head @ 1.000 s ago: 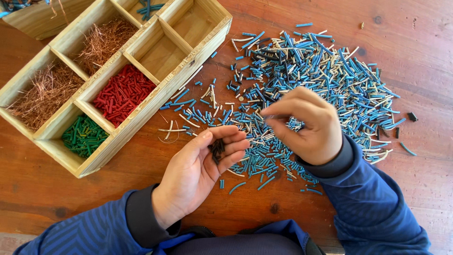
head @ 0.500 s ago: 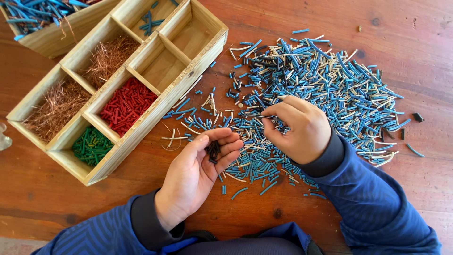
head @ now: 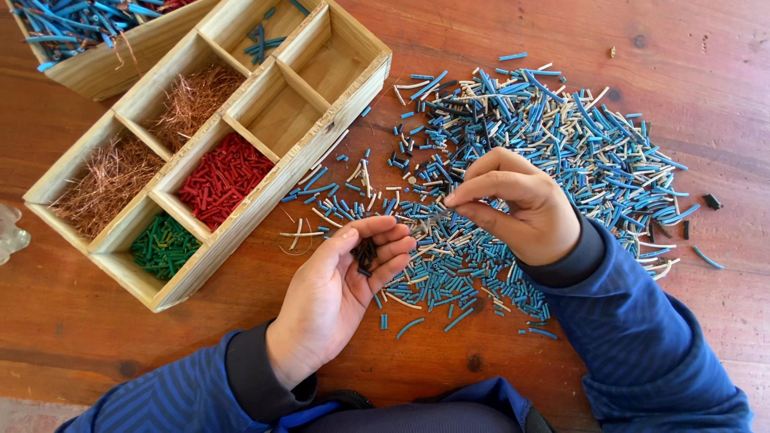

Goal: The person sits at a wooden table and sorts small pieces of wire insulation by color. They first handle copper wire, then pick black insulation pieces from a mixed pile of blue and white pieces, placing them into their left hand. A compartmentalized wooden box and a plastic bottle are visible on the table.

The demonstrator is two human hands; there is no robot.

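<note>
Dark pieces (head: 365, 255) stay cupped in left hand (head: 341, 293); right hand (head: 513, 204) has lifted, fingertips pinched together.

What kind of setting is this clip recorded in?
Probably a small workshop or home bench for hand-sorting wire scrap. A worn wooden table carries a heap of blue and cream cut wire-sleeve pieces, and a divided wooden tray holds copper strands and red pieces.

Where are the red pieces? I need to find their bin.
In the head view, the red pieces fill a wooden tray compartment, upper left, beside the green pieces.
</note>
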